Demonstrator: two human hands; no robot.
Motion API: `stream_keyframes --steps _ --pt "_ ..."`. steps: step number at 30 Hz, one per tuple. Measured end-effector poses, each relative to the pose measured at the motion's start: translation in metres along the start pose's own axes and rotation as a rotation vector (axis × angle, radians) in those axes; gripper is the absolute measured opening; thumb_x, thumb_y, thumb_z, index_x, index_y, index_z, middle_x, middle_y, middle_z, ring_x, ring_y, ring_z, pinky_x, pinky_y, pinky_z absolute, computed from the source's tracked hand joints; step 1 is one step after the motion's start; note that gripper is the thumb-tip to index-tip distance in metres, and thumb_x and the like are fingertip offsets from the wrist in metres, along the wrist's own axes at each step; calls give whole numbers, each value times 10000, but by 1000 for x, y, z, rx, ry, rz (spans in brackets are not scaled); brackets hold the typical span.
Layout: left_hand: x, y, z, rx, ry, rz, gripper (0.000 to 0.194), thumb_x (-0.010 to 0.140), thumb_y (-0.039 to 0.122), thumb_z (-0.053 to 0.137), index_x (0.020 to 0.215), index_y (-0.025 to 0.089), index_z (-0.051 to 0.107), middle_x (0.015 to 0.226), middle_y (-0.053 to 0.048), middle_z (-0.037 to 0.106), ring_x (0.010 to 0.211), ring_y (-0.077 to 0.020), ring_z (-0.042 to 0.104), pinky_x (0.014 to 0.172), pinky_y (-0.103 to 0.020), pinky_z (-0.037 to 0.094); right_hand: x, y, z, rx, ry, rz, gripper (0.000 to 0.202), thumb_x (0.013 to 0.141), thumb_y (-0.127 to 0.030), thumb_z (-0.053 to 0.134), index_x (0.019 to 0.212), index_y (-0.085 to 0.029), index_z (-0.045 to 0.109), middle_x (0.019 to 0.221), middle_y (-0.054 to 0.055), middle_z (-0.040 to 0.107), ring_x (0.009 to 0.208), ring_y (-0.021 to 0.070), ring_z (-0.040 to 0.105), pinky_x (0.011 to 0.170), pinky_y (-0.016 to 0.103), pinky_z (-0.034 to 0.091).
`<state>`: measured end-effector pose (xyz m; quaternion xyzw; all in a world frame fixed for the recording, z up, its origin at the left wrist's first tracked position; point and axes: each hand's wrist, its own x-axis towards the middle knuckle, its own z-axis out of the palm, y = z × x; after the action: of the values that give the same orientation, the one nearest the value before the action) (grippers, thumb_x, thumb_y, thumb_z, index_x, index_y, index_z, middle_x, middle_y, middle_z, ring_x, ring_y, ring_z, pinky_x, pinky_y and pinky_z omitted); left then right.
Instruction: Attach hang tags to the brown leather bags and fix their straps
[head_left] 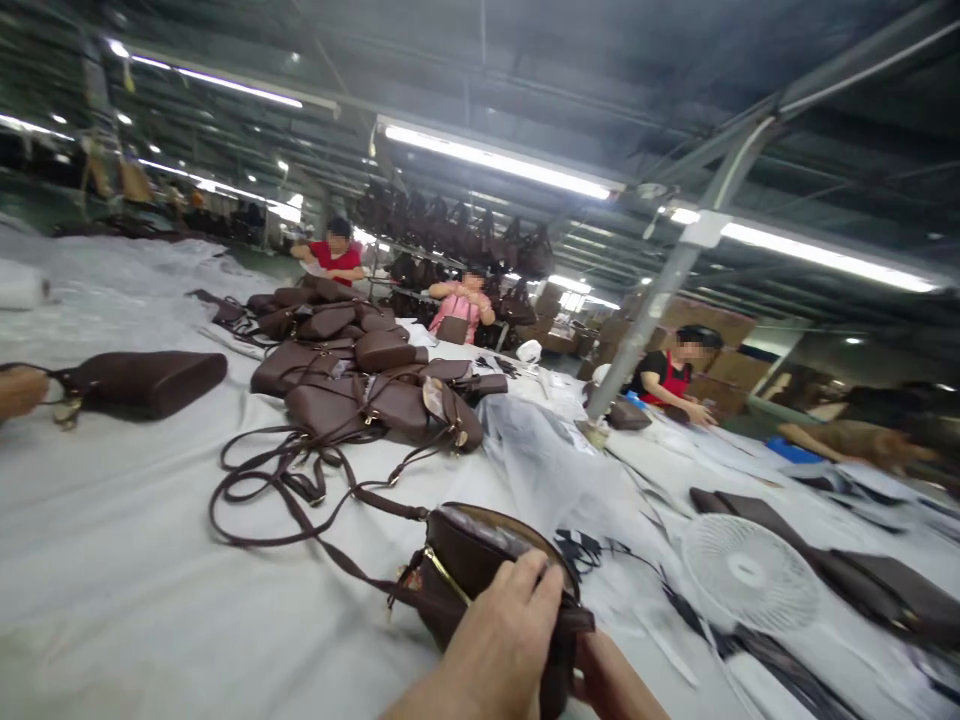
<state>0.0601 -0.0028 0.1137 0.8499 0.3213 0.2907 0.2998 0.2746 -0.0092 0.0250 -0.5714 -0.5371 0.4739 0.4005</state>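
A dark brown handbag [480,560] with a gold zip stands tilted at the table's near edge, its top open and pale lining showing. Clear plastic or wrapping shows inside the opening. My left hand [510,620] grips the bag's near side, fingers bent over the rim by the opening. On the bag's right side, my right hand [604,670] holds it from below, its fingers mostly hidden behind the leather. The bag's long strap [300,525] trails in loops to the left over the white table cover [187,580].
A heap of brown handbags [352,350] lies ahead. At the left edge another person's hand [21,390] is by a brown bag [150,382]. A white fan [750,572], flat brown bags [847,570] and a slanting metal post [660,310] are on the right. Several co-workers sit beyond.
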Motion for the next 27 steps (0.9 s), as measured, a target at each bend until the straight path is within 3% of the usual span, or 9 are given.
stream_keyframes --steps 4,7,10,12,15,18,22,24,27 --pt "9 24 43 -34 -64 80 929 507 -30 519 1417 80 364 1449 -209 373 1284 -339 437 1089 -413 389 -51 -2 -24 149 31 -88 696 692 -430 693 1357 -372 498 1478 40 449 1367 308 380 1049 511 363" --pt "15 39 53 -108 -31 174 701 596 -39 447 1272 135 511 1296 -142 517 1142 -234 544 1002 -326 450 -56 -10 -10 220 82 -279 938 643 -313 747 1471 -332 306 1504 70 401 1375 269 367 1093 476 316" --pt "22 59 46 -77 -91 264 404 674 -30 401 944 166 629 1008 -85 621 960 -200 588 879 -292 481 -36 -20 16 38 337 -365 557 733 -355 644 1274 -248 571 1211 91 646 1192 269 536 1036 414 396" --pt "26 68 33 -36 -161 316 353 670 -16 407 848 182 638 982 -74 634 956 -202 590 870 -287 475 -24 -26 24 16 359 -366 316 785 -361 564 1044 -223 684 978 84 706 983 270 620 888 384 490" --pt "29 66 -4 -30 -246 340 498 599 9 440 970 233 685 1138 -45 645 1069 -208 583 958 -286 443 -24 -29 10 25 355 -386 193 768 -311 584 894 -214 693 839 40 696 820 237 622 769 337 500" --pt "43 41 -64 51 -186 177 544 624 88 508 1100 277 691 1062 -11 704 1021 -226 623 953 -308 452 -42 -25 -26 19 358 -394 176 754 -287 615 899 -214 683 805 1 680 790 208 602 753 304 474" --pt "88 -4 -132 170 -80 45 326 732 361 563 974 216 728 962 16 734 931 -202 648 908 -311 471 -66 -23 -62 7 354 -364 186 752 -305 626 899 -207 682 809 -8 675 824 206 600 775 304 468" --pt "107 -18 -140 325 79 69 372 802 401 474 1000 181 698 1039 20 708 1040 -202 600 963 -371 430 -73 -24 -67 2 348 -352 205 763 -304 610 930 -213 685 827 -5 684 856 210 613 793 312 477" --pt "106 -24 -114 435 309 197 374 850 427 422 1082 239 648 1172 35 646 1152 -234 525 1040 -455 355 -84 -20 -82 5 283 -306 287 769 -283 587 1031 -210 678 902 17 714 909 209 648 823 317 494"
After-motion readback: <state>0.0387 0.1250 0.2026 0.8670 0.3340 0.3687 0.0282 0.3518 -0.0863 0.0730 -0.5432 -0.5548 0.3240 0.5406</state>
